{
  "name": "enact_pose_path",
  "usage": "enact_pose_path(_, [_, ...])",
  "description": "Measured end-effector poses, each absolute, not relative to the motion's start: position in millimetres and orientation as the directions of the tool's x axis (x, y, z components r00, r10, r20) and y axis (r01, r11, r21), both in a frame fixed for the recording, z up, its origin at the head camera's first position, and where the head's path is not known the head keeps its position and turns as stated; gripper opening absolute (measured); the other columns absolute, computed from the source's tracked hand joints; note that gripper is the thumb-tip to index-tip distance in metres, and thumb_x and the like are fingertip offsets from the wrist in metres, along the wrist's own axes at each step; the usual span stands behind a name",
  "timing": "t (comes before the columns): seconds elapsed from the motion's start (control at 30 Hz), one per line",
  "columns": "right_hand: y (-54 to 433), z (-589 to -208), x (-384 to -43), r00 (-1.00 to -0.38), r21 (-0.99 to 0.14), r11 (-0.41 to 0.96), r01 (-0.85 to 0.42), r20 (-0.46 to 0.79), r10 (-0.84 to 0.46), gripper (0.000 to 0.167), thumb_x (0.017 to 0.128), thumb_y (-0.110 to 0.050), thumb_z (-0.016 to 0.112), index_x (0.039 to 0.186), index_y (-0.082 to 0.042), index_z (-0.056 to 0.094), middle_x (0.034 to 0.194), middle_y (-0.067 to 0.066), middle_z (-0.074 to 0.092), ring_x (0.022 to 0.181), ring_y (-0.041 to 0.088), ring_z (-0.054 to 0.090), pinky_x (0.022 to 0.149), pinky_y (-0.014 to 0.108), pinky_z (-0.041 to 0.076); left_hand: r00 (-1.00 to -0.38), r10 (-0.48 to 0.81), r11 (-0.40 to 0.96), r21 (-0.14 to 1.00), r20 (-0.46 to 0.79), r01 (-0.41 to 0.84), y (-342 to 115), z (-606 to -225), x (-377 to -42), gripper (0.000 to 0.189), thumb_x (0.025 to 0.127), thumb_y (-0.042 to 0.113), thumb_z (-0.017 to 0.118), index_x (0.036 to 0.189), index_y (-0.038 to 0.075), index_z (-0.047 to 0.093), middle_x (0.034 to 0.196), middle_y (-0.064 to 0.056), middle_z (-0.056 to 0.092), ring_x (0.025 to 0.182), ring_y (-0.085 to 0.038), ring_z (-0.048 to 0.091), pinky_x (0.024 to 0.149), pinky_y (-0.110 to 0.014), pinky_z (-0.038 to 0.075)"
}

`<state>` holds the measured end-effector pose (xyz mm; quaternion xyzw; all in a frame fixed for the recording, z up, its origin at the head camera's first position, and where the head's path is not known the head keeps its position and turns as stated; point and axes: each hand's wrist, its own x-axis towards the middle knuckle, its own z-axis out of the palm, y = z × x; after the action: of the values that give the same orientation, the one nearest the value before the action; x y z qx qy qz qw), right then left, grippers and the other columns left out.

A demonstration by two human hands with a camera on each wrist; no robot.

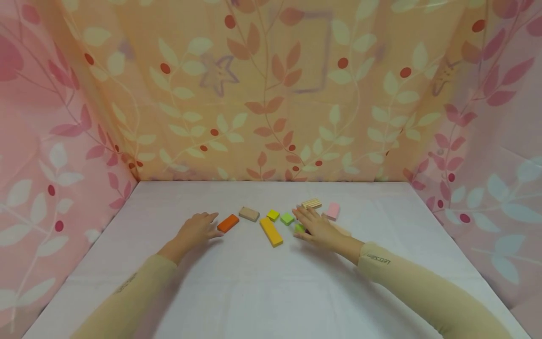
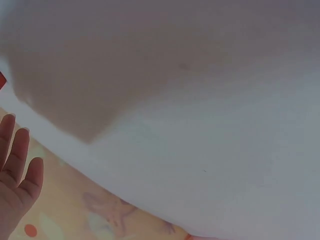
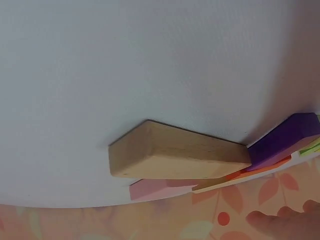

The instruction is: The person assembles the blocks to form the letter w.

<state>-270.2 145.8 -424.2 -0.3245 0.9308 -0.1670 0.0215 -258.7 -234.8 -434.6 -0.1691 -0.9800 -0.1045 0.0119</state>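
While your left hand [image 1: 199, 231] sits at the left end of the orange block [image 1: 228, 223] on the white table [image 1: 254, 292], its fingers loosely apart, your right hand [image 1: 320, 231] spreads relaxed over a green block [image 1: 299, 228] and a plain wooden block [image 3: 175, 152], partly hiding both. Contact is hard to tell. Your right wrist view shows a purple block [image 3: 284, 140] beside the wooden one; your left catches just a cut-off red corner [image 2: 2, 80].

Two hands [image 1: 198, 230] near scattered coloured blocks [image 1: 271, 231]
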Motion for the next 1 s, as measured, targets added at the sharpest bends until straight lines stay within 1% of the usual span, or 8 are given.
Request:
enact_pose_path(0.07, [142, -425, -273, -0.785, -0.313, 0.736, -0.600, 0.053, -0.617, 0.071, 0.097, -0.038, 0.057, 0.153, -0.004, 0.027, 0.157, 0.019, 0.023, 0.143, 0.044, 0.015, 0.101, 0.075, 0.016, -0.941, 0.334, 0.921, 0.192, 0.059, 0.339, -232, -435, -262, 0.070, 0.087, 0.044, 0.068, 0.133, -0.006, 0.052, 0.120, -0.027, 0.058, 0.106, -0.046, 0.054, 0.089, -0.056, 0.046])
enact_pose_path(0.27, [131, -427, -281, -0.773, -0.299, 0.737, -0.607, 0.004, -0.635, 0.073, 0.098, -0.042, 0.054, 0.154, -0.007, 0.023, 0.159, 0.018, 0.019, 0.144, 0.044, 0.011, 0.103, 0.074, 0.011, -0.948, 0.317, 0.919, 0.242, 0.015, 0.312, -227, -437, -269, 0.070, 0.086, 0.044, 0.072, 0.133, -0.005, 0.053, 0.118, -0.024, 0.058, 0.105, -0.042, 0.054, 0.089, -0.055, 0.045])
enact_pose_path(0.4, [125, -430, -285, -0.764, -0.279, 0.739, -0.613, -0.029, -0.644, 0.073, 0.098, -0.044, 0.053, 0.155, -0.008, 0.023, 0.159, 0.016, 0.019, 0.144, 0.043, 0.011, 0.104, 0.074, 0.009, -0.948, 0.317, 0.914, 0.273, -0.016, 0.301, -227, -439, -274, 0.069, 0.085, 0.043, 0.073, 0.132, -0.004, 0.054, 0.106, -0.016, 0.060, 0.099, -0.036, 0.054, 0.086, -0.050, 0.046])
enact_pose_path(0.5, [121, -431, -288, -0.751, -0.256, 0.736, -0.627, -0.054, -0.658, 0.074, 0.098, -0.046, 0.052, 0.155, -0.010, 0.022, 0.160, 0.014, 0.018, 0.145, 0.042, 0.010, 0.104, 0.074, 0.010, -0.945, 0.326, 0.905, 0.300, -0.030, 0.303, -229, -441, -276, 0.068, 0.083, 0.042, 0.075, 0.131, -0.004, 0.056, 0.096, -0.009, 0.058, 0.093, -0.031, 0.052, 0.082, -0.047, 0.045])
enact_pose_path(0.57, [119, -432, -290, -0.741, -0.248, 0.731, -0.636, -0.067, -0.668, 0.074, 0.098, -0.047, 0.052, 0.156, -0.012, 0.022, 0.160, 0.012, 0.018, 0.145, 0.041, 0.009, 0.104, 0.073, 0.010, -0.943, 0.332, 0.900, 0.311, -0.033, 0.306, -229, -443, -278, 0.067, 0.083, 0.041, 0.075, 0.130, -0.003, 0.057, 0.093, -0.007, 0.057, 0.093, -0.030, 0.052, 0.081, -0.046, 0.045])
enact_pose_path(0.73, [114, -434, -294, -0.726, -0.229, 0.722, -0.653, -0.084, -0.683, 0.073, 0.099, -0.049, 0.049, 0.156, -0.013, 0.021, 0.161, 0.011, 0.017, 0.145, 0.041, 0.008, 0.106, 0.071, 0.009, -0.932, 0.362, 0.887, 0.311, -0.010, 0.341, -226, -443, -281, 0.058, 0.083, 0.035, 0.077, 0.125, -0.002, 0.061, 0.093, -0.008, 0.059, 0.092, -0.030, 0.054, 0.080, -0.045, 0.045])
enact_pose_path(0.93, [110, -435, -296, -0.720, -0.199, 0.722, -0.663, -0.093, -0.687, 0.073, 0.099, -0.052, 0.046, 0.156, -0.013, 0.021, 0.161, 0.010, 0.017, 0.146, 0.039, 0.008, 0.108, 0.069, 0.006, -0.925, 0.380, 0.881, 0.305, -0.002, 0.361, -223, -443, -285, 0.043, 0.085, 0.022, 0.076, 0.118, -0.003, 0.065, 0.090, -0.009, 0.059, 0.084, -0.026, 0.052, 0.075, -0.041, 0.045])
enact_pose_path(1.0, [109, -434, -295, -0.718, -0.201, 0.720, -0.664, -0.095, -0.689, 0.073, 0.099, -0.052, 0.046, 0.156, -0.014, 0.021, 0.161, 0.010, 0.017, 0.146, 0.038, 0.008, 0.107, 0.069, 0.006, -0.927, 0.376, 0.881, 0.312, -0.006, 0.355, -223, -444, -286, 0.041, 0.086, 0.018, 0.074, 0.119, -0.004, 0.065, 0.093, -0.010, 0.060, 0.086, -0.026, 0.052, 0.078, -0.042, 0.046])
